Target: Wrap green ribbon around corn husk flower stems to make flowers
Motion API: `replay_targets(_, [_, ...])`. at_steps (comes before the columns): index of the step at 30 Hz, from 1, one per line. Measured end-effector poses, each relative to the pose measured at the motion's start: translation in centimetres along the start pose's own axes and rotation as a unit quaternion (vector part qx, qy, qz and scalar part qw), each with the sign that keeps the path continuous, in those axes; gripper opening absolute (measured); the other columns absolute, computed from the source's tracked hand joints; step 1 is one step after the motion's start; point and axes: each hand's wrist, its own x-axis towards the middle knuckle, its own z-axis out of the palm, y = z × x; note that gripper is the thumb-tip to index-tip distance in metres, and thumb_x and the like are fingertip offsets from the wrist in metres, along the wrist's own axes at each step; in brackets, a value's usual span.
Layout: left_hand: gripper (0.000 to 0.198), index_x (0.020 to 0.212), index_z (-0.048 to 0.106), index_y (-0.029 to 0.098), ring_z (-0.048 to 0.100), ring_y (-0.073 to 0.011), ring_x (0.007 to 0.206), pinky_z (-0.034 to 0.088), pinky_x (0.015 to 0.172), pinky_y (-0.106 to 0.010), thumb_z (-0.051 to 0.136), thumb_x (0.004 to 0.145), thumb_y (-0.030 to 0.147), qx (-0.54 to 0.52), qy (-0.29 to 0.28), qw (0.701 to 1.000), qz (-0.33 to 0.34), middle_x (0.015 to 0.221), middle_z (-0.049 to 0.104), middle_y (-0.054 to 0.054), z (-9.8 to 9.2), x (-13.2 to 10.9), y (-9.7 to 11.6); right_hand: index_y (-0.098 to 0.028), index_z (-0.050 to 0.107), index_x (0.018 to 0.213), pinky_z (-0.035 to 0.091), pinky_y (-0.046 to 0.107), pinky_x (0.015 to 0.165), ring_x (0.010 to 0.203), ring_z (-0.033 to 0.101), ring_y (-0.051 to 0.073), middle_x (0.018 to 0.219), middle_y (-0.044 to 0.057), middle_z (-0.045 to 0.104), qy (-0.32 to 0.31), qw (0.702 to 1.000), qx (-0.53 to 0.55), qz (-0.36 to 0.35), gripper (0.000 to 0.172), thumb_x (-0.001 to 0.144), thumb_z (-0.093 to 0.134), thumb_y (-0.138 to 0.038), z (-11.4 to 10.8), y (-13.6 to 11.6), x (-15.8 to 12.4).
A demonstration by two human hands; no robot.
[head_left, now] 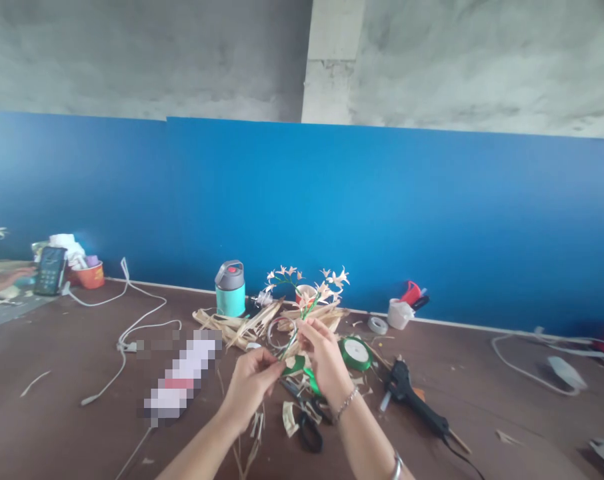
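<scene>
Between my two hands is a spray of small pale flowers (327,290) on a thin green-wrapped stem. They look made of dried husk. My right hand (327,360) pinches the stem below the flowers. Lower down, my left hand (249,387) has its fingertips closed on the stem's lower part. Beneath the hands lie scissors (311,433) with black handles, partly covered by scraps. A roll of green tape (356,353) sits just right of my right hand. Strips of dried husk (232,327) are heaped behind the hands.
A black glue gun (417,400) lies at right. Toward the blue partition (282,193) stand a teal flask (231,290), a white cup (400,313) and a tape roll (377,325). White cables (132,327) cross the left side. Another person's hand (9,280) shows at far left beside a phone (51,270).
</scene>
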Motion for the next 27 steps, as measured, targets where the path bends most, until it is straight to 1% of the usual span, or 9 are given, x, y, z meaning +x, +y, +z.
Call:
replay_targets(3, [0.03,0.06,0.046,0.02,0.023,-0.0044,0.032,0.013,0.035,-0.017,0.068,0.068,0.04,-0.123,-0.067,0.988,-0.069,0.035,0.037,0.01,0.1,-0.2,0.3,-0.018,0.059,0.06,0.034,0.02,0.049,0.049,0.041,0.009,0.056,-0.004,0.052,-0.055,0.998,0.033,0.022,0.017,0.068,0.073,-0.024,-0.2,-0.6,-0.1])
replay_targets(6, [0.037,0.06,0.044,0.019,0.022,-0.0021,0.032,0.01,0.034,-0.016,0.075,0.06,0.04,-0.209,-0.118,0.964,-0.116,0.039,0.039,0.01,0.2,-0.4,0.4,-0.018,0.065,0.067,0.037,0.022,0.05,0.051,0.044,0.01,0.067,-0.001,0.059,-0.109,0.991,0.059,0.049,0.008,0.065,0.072,-0.021,-0.4,-1.0,-0.3])
replay_targets(9, [0.04,0.059,0.043,0.019,0.019,0.0004,0.032,0.009,0.033,-0.015,0.077,0.057,0.038,-0.256,-0.157,0.942,-0.152,0.044,0.043,0.009,-0.1,-0.6,0.5,-0.017,0.07,0.077,0.039,0.023,0.052,0.052,0.046,0.01,0.065,0.0,0.06,-0.155,0.983,0.071,0.073,0.016,0.063,0.075,-0.024,-0.8,-1.3,-0.5])
replay_targets(14, [0.039,0.06,0.047,0.017,0.016,0.0022,0.031,0.007,0.032,-0.016,0.079,0.054,0.037,-0.282,-0.208,0.917,-0.189,0.046,0.045,0.007,-0.6,-0.9,0.7,-0.016,0.068,0.063,0.04,0.022,0.053,0.052,0.049,0.008,0.073,0.002,0.066,-0.172,0.98,0.063,0.077,0.022,0.052,0.084,-0.026,-1.3,-1.5,-0.5])
replay_targets(16, [0.036,0.06,0.049,0.016,0.016,0.0026,0.03,0.006,0.032,-0.016,0.079,0.053,0.036,-0.278,-0.214,0.917,-0.19,0.047,0.046,0.007,-0.7,-1.0,0.7,-0.016,0.065,0.057,0.038,0.022,0.05,0.05,0.049,0.008,0.068,0.002,0.066,-0.158,0.984,0.053,0.067,0.025,0.049,0.086,-0.027,-1.3,-1.5,-0.4])
replay_targets(19, [0.035,0.061,0.05,0.016,0.018,0.0021,0.031,0.007,0.032,-0.017,0.078,0.053,0.037,-0.254,-0.197,0.93,-0.178,0.05,0.049,0.005,-0.3,-0.9,0.6,-0.016,0.062,0.053,0.036,0.021,0.048,0.049,0.048,0.009,0.055,-0.002,0.06,-0.118,0.992,0.036,0.04,0.027,0.049,0.086,-0.027,-1.0,-1.4,-0.4])
replay_targets(21, [0.035,0.06,0.048,0.017,0.021,0.0003,0.032,0.011,0.033,-0.017,0.076,0.055,0.038,-0.226,-0.165,0.947,-0.156,0.049,0.049,0.005,0.1,-0.8,0.5,-0.017,0.059,0.052,0.035,0.021,0.049,0.048,0.046,0.008,0.049,-0.004,0.055,-0.084,0.996,0.022,0.016,0.027,0.053,0.084,-0.027,-0.5,-1.5,-0.4])
replay_targets(24, [0.029,0.058,0.048,0.019,0.026,-0.0044,0.032,0.015,0.035,-0.018,0.071,0.062,0.035,-0.153,-0.086,0.979,-0.106,0.04,0.042,0.008,0.4,-0.4,0.3,-0.017,0.054,0.05,0.034,0.022,0.05,0.046,0.042,0.008,0.047,-0.005,0.052,-0.021,1.0,-0.001,-0.024,0.031,0.055,0.082,-0.028,0.2,-1.3,-0.5])
replay_targets(27, [0.019,0.056,0.055,0.019,0.037,-0.0095,0.04,0.025,0.04,-0.021,0.068,0.065,0.028,-0.068,0.012,0.997,-0.037,0.044,0.046,0.005,0.3,-0.1,0.1,-0.018,0.05,0.049,0.031,0.024,0.047,0.045,0.04,0.009,0.046,-0.005,0.051,0.05,0.997,-0.022,-0.053,0.034,0.054,0.081,-0.03,0.7,-0.4,-0.5])
